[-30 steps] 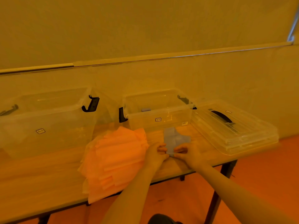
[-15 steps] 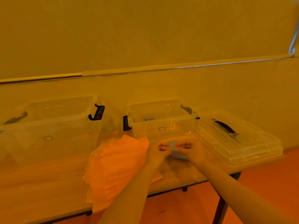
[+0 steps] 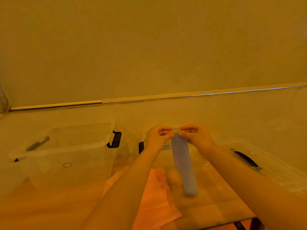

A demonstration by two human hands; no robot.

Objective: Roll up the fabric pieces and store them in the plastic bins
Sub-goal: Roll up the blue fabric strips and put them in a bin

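A narrow blue-grey fabric strip (image 3: 183,165) hangs down from its top end, which both hands pinch in the air above the table. My left hand (image 3: 157,138) and my right hand (image 3: 195,137) are raised side by side in front of the small clear plastic bin (image 3: 142,143), hiding most of it. A large clear bin (image 3: 66,155) with black latches stands at the left. A pile of orange fabric pieces (image 3: 157,196) lies on the wooden table (image 3: 216,201) under my left forearm.
A clear bin lid (image 3: 259,166) with a black handle lies on the table at the right. The wall runs close behind the bins. The table's front edge and a dark leg (image 3: 240,225) show at the lower right.
Both hands have lifted the blue-grey fabric off the table, and it now hangs down as a long strip. The camera has tilted upward, so the bins sit lower in view.
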